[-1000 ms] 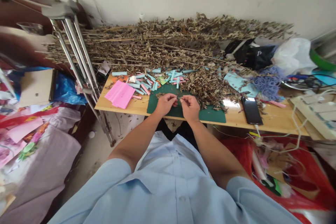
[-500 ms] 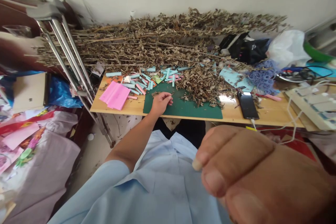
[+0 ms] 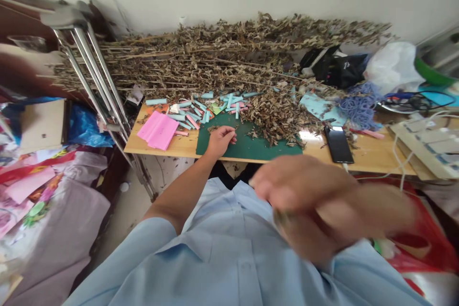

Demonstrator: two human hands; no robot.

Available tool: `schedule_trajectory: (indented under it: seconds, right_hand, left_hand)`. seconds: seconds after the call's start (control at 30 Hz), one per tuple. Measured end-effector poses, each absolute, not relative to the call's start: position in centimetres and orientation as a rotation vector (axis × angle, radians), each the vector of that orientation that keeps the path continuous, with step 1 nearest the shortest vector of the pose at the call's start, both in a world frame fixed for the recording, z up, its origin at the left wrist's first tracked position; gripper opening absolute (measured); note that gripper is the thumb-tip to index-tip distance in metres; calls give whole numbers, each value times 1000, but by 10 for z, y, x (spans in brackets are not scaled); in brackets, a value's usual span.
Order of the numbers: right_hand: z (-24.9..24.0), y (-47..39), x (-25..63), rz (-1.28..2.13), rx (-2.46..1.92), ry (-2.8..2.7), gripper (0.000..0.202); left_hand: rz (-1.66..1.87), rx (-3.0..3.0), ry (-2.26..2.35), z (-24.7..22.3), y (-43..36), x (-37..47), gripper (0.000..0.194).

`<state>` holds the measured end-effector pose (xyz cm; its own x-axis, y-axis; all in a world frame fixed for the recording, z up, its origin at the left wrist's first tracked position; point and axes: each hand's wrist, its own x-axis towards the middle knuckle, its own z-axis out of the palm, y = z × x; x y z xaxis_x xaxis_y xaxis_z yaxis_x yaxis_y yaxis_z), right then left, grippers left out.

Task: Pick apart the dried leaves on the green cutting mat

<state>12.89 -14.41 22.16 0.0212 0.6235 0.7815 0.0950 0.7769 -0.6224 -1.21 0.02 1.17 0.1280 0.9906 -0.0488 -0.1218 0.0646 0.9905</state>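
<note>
My left hand [image 3: 220, 142] rests on the green mat [image 3: 258, 150], its fingers curled together; what they hold, if anything, is hidden. Close to the camera, my right hand [image 3: 322, 201] hangs blurred above my lap with its fingers closed, and a small dark bit shows at the fingertips, too smeared to name. A heap of dried leaves [image 3: 276, 117] covers the back right of the mat. Left of it lie small blue and pink paper rolls [image 3: 193, 114] and a pink paper stack [image 3: 158, 130].
Long dried stalks [image 3: 215, 67] lie along the wall. Metal crutches [image 3: 96, 71] lean at the table's left end. On the right are a phone [image 3: 339, 145], blue yarn [image 3: 360, 105], a power strip [image 3: 426, 143] and cables. A red bag [image 3: 423, 239] lies below the table.
My right hand has moved away from the camera, down and a little left, so more of it and the red bag show. My left hand has stayed in place.
</note>
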Motion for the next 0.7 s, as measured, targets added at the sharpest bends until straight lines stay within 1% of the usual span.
schedule_trajectory:
  seconds: [0.07, 0.17, 0.27, 0.33, 0.47, 0.7]
  right_hand:
    - [191, -115, 120, 496, -642, -1425, 35]
    - [123, -71, 116, 530, -824, -1285, 26]
    - [60, -41, 121, 562, -1058, -1281, 16]
    - [33, -33, 125, 572, -1148, -1314, 13]
    - [8, -31, 127, 586, -1223, -1374, 13]
    - [-2, -28, 126, 642, -1259, -1372, 21]
  left_hand:
    - [1136, 1129, 1048, 17, -1, -12, 19]
    - [1158, 1115, 1015, 19, -2, -14, 20]
    - [1184, 1081, 948, 16, 0, -15, 26]
    - [1195, 1075, 931, 13, 1, -16, 28]
    - [1191, 1101, 947, 8, 3, -15, 28]
    - [1154, 1140, 985, 6, 3, -12, 22]
